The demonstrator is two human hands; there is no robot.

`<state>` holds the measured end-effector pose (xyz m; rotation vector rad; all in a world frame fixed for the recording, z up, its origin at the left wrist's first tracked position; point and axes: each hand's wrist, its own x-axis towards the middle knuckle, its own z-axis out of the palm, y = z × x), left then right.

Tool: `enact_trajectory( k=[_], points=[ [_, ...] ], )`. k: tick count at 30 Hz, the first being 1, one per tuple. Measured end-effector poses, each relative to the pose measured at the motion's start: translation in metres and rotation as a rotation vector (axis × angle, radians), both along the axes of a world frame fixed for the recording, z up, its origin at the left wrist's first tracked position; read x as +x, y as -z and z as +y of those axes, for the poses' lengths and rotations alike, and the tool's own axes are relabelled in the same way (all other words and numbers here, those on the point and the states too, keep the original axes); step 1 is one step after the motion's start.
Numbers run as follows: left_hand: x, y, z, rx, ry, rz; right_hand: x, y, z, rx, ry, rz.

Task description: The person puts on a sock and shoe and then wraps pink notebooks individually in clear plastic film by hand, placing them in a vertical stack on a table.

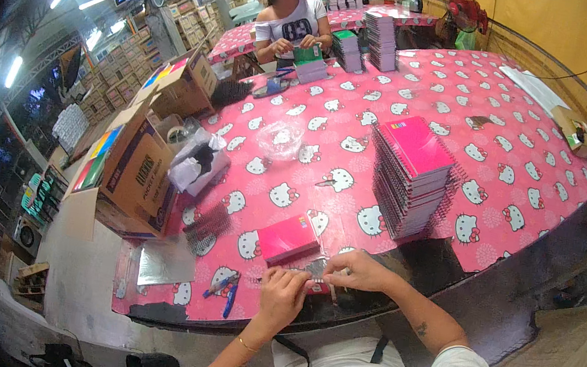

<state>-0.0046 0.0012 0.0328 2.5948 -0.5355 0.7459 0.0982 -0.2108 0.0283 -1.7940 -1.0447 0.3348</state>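
Observation:
At the table's near edge, both my hands are closed, fingertips pinching at a small notebook with a greyish wire coil along its edge. My left hand is at the notebook's left end, fingers bent over it. From the right, my right hand pinches near the coil. Its fingers partly hide what they grip. Just beyond lies a short stack of pink notebooks. Blue-handled pliers rest on the table left of my left hand. Dark loose wire coils lie farther left.
A tall stack of spiral-bound pink notebooks stands right of centre. Open cardboard boxes line the left side, beside a plastic bag. Across the pink patterned table, another person handles a green notebook near more stacks.

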Motion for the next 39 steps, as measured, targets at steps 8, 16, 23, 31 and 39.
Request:
enact_trajectory(
  k=[8,16,23,31,39],
  points=[
    [0.0,-0.003,-0.009,0.037,0.017,0.016,-0.021,0.01,0.028,0.107,0.325,-0.224],
    [0.011,-0.029,-0.01,0.01,0.013,0.014,-0.046,-0.026,0.004,0.233,0.506,-0.171],
    [0.091,-0.153,-0.026,-0.104,0.178,-0.297,-0.01,-0.122,-0.107,0.359,1.08,-0.613],
    [0.205,-0.126,-0.122,-0.25,0.57,-0.203,0.076,-0.118,-0.151,0.406,0.587,0.054],
    [0.193,-0.123,-0.112,-0.348,0.501,-0.199,0.084,-0.108,-0.152,0.281,0.681,-0.054]
  ],
)
